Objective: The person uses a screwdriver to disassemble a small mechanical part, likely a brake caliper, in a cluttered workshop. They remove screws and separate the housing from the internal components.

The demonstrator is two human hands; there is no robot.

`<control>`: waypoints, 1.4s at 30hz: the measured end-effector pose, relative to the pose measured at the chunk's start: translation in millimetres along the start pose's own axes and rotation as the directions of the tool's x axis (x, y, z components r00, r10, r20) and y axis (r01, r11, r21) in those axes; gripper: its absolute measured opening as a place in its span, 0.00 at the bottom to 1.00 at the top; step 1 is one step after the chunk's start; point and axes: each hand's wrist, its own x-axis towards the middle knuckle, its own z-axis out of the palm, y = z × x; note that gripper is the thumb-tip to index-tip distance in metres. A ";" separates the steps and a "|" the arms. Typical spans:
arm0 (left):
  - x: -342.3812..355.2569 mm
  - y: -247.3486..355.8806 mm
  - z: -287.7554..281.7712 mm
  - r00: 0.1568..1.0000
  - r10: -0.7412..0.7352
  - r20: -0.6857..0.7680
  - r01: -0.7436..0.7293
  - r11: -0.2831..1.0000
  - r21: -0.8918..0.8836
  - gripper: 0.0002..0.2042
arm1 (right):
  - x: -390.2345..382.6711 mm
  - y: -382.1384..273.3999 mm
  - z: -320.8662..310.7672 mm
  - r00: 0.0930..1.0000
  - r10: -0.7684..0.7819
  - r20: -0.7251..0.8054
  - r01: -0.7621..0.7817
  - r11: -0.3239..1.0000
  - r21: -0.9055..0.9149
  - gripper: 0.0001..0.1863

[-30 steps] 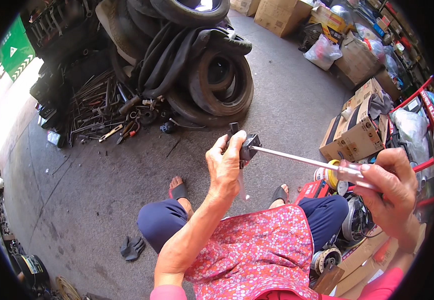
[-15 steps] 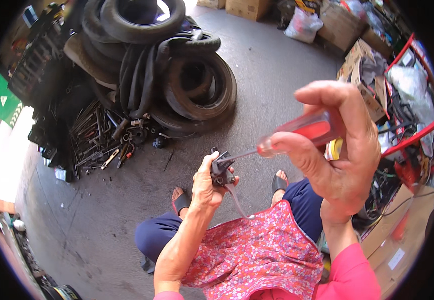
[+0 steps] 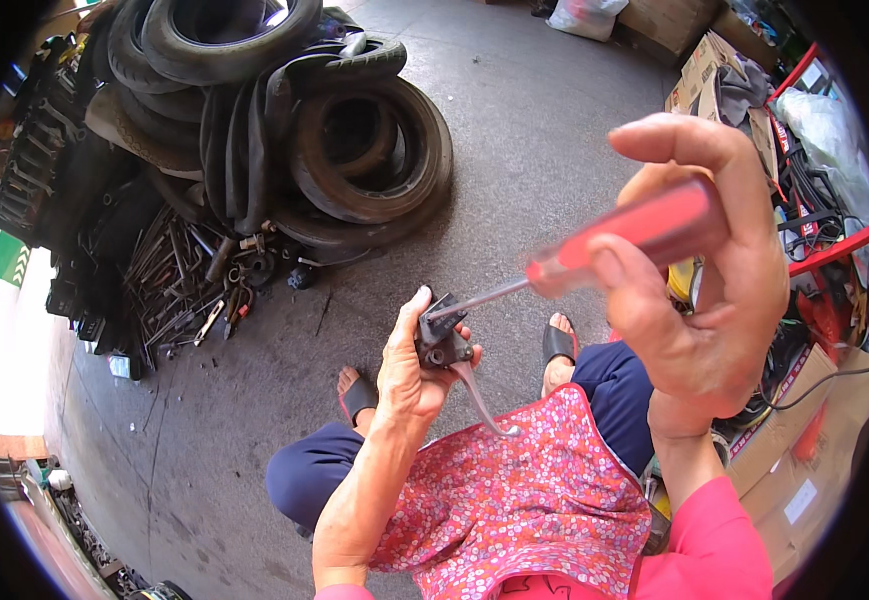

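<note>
My left hand (image 3: 409, 370) is closed on a small black lever assembly (image 3: 437, 345), whose silver curved lever (image 3: 479, 398) hangs down toward my floral apron (image 3: 514, 480). My right hand (image 3: 704, 305), raised on the right, holds a screwdriver (image 3: 644, 225) by its red handle, with the index finger lifted and curled away from it. The long shaft slants down to the top of the black assembly, where the tip rests on or in it; exactly which, I cannot tell. My sandalled feet are below the hands, either side of the lever.
A pile of old tyres and tubes (image 3: 364, 160) stands ahead on the grey floor (image 3: 514, 120), beside scattered metal tools (image 3: 184, 280) and a rack of wrenches (image 3: 39, 150). Cardboard boxes (image 3: 699, 75), a red metal frame (image 3: 824, 255) and flattened cardboard (image 3: 824, 480) crowd the right side.
My right hand has swung up and inward, turning the screwdriver to slant down onto the assembly. My left hand has shifted down and left with it. The view has tilted, moving the tyres leftward.
</note>
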 end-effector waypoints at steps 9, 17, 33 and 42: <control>-8.9 -0.1 7.8 0.996 0.030 0.087 -0.036 0.996 0.077 0.16 | -1.8 4.2 -14.0 0.998 0.004 -0.067 -0.007 0.999 -0.049 0.22; -8.9 0.0 -0.5 0.996 0.042 0.073 -0.047 0.997 0.064 0.16 | -6.3 7.6 -8.1 0.997 -0.079 -0.016 0.079 0.997 0.000 0.20; -12.6 -0.5 3.5 1.000 0.009 0.012 -0.009 0.999 0.053 0.17 | 1.0 16.4 -14.1 0.994 -0.103 -0.024 0.095 0.970 -0.225 0.19; -14.6 1.5 2.0 0.999 0.021 0.035 -0.023 0.999 0.045 0.18 | -3.5 20.1 0.9 0.979 -0.193 -0.064 0.199 0.975 0.099 0.29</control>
